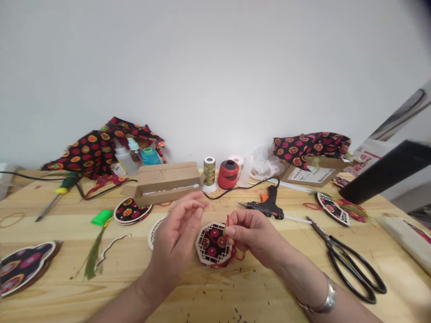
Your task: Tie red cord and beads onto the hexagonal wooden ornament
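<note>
An octagonal ornament (213,243) with a pale lattice frame and dark patterned fabric lies on the table between my hands. My right hand (251,233), a silver bracelet at its wrist, pinches a red cord (228,220) over the ornament's right edge. More of the cord loops below those fingers. My left hand (180,233) is raised just left of the ornament, slightly blurred. Its fingers are loosely bent, the thumb a little apart, with nothing visible in them. Behind it, a white lattice piece (154,232) is partly hidden.
Black-handled scissors (353,264) lie at right, a glue gun (269,204) behind my right hand. Thread spools (209,172) and a cardboard box (168,181) stand at the back. A green tassel (96,253), a screwdriver (55,197) and a fabric-covered piece (28,269) lie at left.
</note>
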A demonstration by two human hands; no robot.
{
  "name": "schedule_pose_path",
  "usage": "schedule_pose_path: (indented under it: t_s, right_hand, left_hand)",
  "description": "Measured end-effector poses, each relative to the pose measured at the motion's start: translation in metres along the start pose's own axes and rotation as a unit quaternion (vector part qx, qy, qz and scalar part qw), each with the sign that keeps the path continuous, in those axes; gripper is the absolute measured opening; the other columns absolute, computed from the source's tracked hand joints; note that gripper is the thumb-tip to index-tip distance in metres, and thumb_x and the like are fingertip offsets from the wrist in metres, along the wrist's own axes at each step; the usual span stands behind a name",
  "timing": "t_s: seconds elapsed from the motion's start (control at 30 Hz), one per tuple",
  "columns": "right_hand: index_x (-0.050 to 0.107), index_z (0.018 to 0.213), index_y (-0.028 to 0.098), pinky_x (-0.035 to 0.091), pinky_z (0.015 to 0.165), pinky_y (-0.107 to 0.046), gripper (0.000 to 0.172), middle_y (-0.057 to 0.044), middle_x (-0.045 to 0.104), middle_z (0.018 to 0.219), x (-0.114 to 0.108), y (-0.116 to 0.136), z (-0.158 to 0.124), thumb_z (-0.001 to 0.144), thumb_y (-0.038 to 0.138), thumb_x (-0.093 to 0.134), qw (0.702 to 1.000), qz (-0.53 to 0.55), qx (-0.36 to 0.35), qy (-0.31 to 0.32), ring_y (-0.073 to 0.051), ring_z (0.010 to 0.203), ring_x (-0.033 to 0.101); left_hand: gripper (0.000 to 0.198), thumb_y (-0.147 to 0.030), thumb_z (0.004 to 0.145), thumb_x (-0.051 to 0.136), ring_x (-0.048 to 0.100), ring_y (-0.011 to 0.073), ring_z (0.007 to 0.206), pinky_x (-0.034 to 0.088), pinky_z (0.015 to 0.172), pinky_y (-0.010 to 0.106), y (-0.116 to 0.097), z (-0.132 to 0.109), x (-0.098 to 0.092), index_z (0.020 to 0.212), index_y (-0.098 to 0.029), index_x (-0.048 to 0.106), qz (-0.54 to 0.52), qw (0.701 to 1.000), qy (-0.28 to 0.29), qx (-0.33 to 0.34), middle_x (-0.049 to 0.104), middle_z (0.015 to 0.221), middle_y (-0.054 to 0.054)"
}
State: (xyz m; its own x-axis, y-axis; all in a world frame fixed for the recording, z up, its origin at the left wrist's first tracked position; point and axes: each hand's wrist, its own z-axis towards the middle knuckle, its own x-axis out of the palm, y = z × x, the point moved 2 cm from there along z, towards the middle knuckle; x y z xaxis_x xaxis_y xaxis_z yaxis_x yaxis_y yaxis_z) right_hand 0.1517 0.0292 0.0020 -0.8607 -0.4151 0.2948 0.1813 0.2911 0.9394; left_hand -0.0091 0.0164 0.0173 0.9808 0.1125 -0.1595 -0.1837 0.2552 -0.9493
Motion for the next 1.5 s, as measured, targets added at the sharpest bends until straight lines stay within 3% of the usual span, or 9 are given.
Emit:
schedule_pose_path:
  t_s: [0.07,0.17,0.33,0.47,0.7,0.87,1.0,1.1,1.5]
  right_hand:
    - [0.054,0.063,0.014,0.028,0.035,-0.015,0.018,0.004,0.054,0.05,0.001,0.0,0.002,0.069,0.027,0.064,0.998,-0.044,-0.013,-0.044,-0.004,0.037,0.041]
    - [0.052,0.061,0.014,0.035,0.04,-0.017,0.019,0.004,0.054,0.05,0.004,0.0,0.003,0.07,0.028,0.062,0.993,-0.082,-0.028,-0.078,-0.006,0.042,0.046]
    - [0.053,0.061,0.015,0.038,0.047,-0.02,0.014,0.003,0.053,0.054,0.004,-0.001,0.004,0.069,0.024,0.06,0.98,-0.146,-0.056,-0.121,-0.008,0.048,0.046]
    - [0.055,0.063,0.016,0.038,0.05,-0.021,0.011,0.003,0.054,0.057,0.003,-0.002,0.004,0.07,0.023,0.059,0.975,-0.168,-0.069,-0.128,-0.009,0.051,0.047]
    - [0.054,0.062,0.016,0.036,0.049,-0.021,0.012,0.003,0.051,0.056,0.003,-0.002,0.005,0.069,0.024,0.061,0.973,-0.166,-0.08,-0.141,-0.009,0.051,0.043]
    - [0.055,0.063,0.015,0.036,0.049,-0.02,0.013,0.003,0.052,0.056,0.003,-0.001,0.004,0.068,0.024,0.063,0.979,-0.143,-0.079,-0.121,-0.008,0.051,0.044]
    - [0.054,0.062,0.015,0.032,0.044,-0.019,0.019,0.005,0.051,0.052,0.005,0.0,0.003,0.066,0.029,0.066,0.99,-0.077,-0.056,-0.1,-0.006,0.045,0.041]
    - [0.054,0.063,0.014,0.03,0.042,-0.018,0.023,0.004,0.051,0.052,0.006,-0.001,0.003,0.063,0.031,0.069,0.995,-0.038,-0.039,-0.088,-0.005,0.044,0.04]
    - [0.055,0.062,0.014,0.03,0.039,-0.017,0.024,0.004,0.053,0.052,0.006,-0.002,0.002,0.062,0.032,0.071,0.995,-0.031,-0.031,-0.085,-0.004,0.041,0.039]
  left_hand:
    - [0.021,-0.03,0.084,0.045,0.058,0.0196,0.093,0.045,0.081,0.031,0.001,-0.005,0.008,0.101,-0.023,0.056,-0.082,0.985,0.119,-0.097,0.063,0.1,0.004]
    - [0.024,-0.033,0.083,0.048,0.06,0.0169,0.083,0.047,0.072,0.026,0.004,-0.011,0.015,0.103,-0.023,0.057,-0.127,0.956,0.19,-0.183,0.066,0.09,0.002]
    - [0.028,-0.034,0.079,0.053,0.048,0.0097,0.052,0.039,0.05,0.02,0.012,-0.009,0.017,0.102,-0.021,0.062,-0.119,0.952,0.187,-0.211,0.056,0.055,-0.004]
    - [0.026,-0.033,0.073,0.061,0.046,0.009,0.05,0.038,0.048,0.021,0.013,-0.005,0.016,0.094,-0.021,0.068,-0.095,0.957,0.159,-0.222,0.063,0.067,-0.001]
    - [0.016,-0.028,0.069,0.065,0.047,0.0104,0.054,0.036,0.05,0.021,0.016,-0.005,0.017,0.079,-0.017,0.072,-0.151,0.94,0.152,-0.265,0.065,0.067,0.002]
    - [0.015,-0.026,0.069,0.066,0.03,0.004,0.046,0.022,0.042,0.017,0.019,-0.005,0.019,0.069,-0.011,0.069,-0.267,0.89,0.181,-0.321,0.051,0.056,-0.001]
    - [0.013,-0.021,0.071,0.065,0.02,0.0046,0.047,0.015,0.041,0.017,0.019,-0.006,0.019,0.071,-0.008,0.067,-0.348,0.84,0.218,-0.354,0.032,0.052,-0.006]
    - [0.012,-0.02,0.073,0.063,0.017,0.0052,0.048,0.013,0.041,0.017,0.019,-0.008,0.018,0.071,-0.008,0.065,-0.372,0.822,0.228,-0.364,0.027,0.054,-0.007]
    - [0.011,-0.021,0.07,0.065,0.014,0.0052,0.046,0.01,0.039,0.017,0.018,-0.009,0.018,0.069,-0.011,0.061,-0.359,0.818,0.231,-0.386,0.023,0.052,-0.009]
